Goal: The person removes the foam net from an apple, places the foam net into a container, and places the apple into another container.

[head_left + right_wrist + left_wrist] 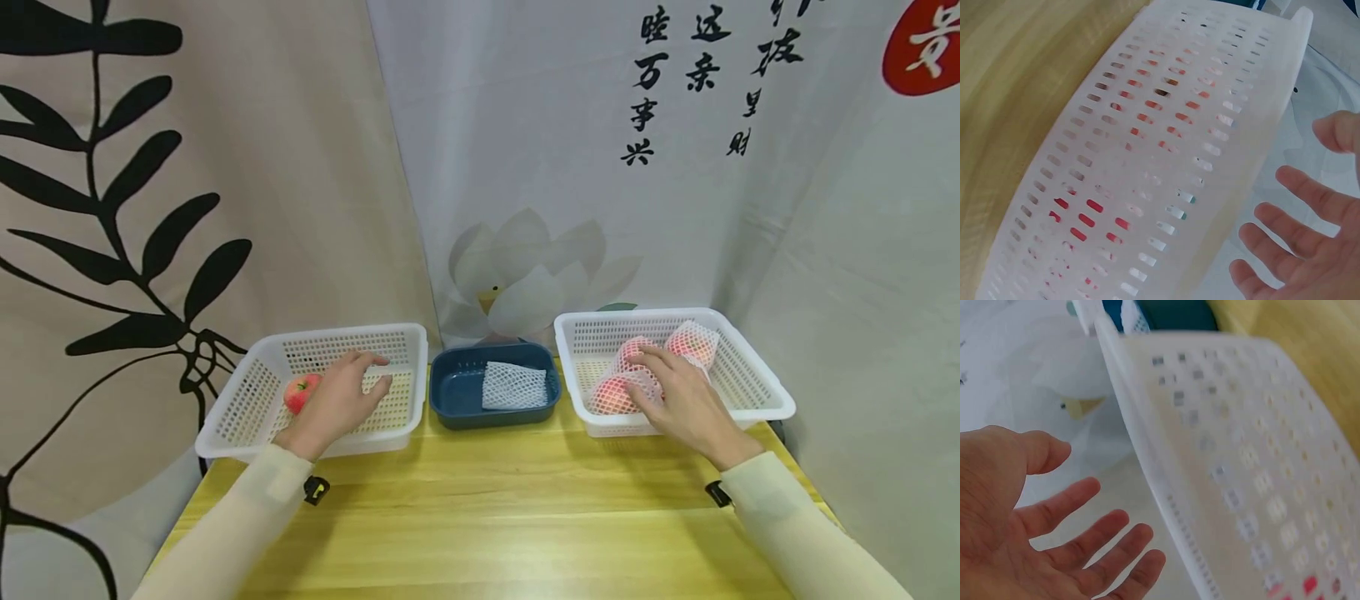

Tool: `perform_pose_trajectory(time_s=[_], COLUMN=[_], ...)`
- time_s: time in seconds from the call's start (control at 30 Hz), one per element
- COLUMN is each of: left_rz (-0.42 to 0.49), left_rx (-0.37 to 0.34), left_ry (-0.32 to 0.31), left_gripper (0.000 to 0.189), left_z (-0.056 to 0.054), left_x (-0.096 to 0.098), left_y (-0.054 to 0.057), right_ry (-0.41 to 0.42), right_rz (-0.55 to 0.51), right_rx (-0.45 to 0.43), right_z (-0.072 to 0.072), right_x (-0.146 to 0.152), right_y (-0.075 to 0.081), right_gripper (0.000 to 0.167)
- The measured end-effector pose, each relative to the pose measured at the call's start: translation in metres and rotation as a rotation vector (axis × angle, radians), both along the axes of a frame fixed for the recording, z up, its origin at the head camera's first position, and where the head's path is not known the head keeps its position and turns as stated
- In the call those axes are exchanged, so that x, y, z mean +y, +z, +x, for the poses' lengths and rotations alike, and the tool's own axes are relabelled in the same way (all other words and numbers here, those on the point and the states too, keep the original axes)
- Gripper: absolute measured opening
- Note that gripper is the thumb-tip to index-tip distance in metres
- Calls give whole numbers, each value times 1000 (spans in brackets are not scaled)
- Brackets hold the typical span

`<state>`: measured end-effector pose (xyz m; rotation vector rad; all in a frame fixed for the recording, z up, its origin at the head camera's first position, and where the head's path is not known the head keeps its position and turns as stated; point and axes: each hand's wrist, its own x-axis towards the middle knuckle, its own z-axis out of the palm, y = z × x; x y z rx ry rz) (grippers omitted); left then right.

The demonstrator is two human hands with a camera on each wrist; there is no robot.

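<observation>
My left hand (337,402) hovers over the white left basket (258,421), its fingers spread and holding nothing. Inside that basket a red apple (302,390) lies at the left, partly hidden behind the hand. Over the white right basket (757,392) is my right hand (686,408), fingers apart and grasping nothing. Several red fruits in white foam nets (613,397) lie in that basket, partly covered by the hand. Both wrist views show the hands with loosely extended fingers above the basket rims. Red shows through the slots of the right basket's wall (1104,175).
Between the white baskets stands a small dark blue basket (457,417) holding a flat white foam net (514,386). All three stand toward the back of the wooden table (510,517). A printed curtain (525,167) hangs right behind them.
</observation>
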<state>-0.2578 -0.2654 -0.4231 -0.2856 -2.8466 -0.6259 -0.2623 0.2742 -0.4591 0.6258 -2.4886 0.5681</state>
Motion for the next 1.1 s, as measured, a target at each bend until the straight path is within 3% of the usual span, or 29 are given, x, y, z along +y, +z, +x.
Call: perform_pose_trajectory(time_s=[0.47,0.73,0.97,1.1], left_rz=[29,20,8,14], left_rx=[219,199,278,280], left_ry=[-141,-174,-247,-276], left_gripper=[34,41,47,47], left_z=[27,39,38,37], left_x=[52,86,116,133], left_y=[-20,-28,-39,-43], right_ry=[-29,-46,-66,-74], right_rz=[18,46,94,119], right_rx=[-50,-146,-195,-232], right_z=[-11,-16,-23,-29], right_x=[2,6,9,12], right_y=[6,10,15,19], right_gripper=[47,53,57,60])
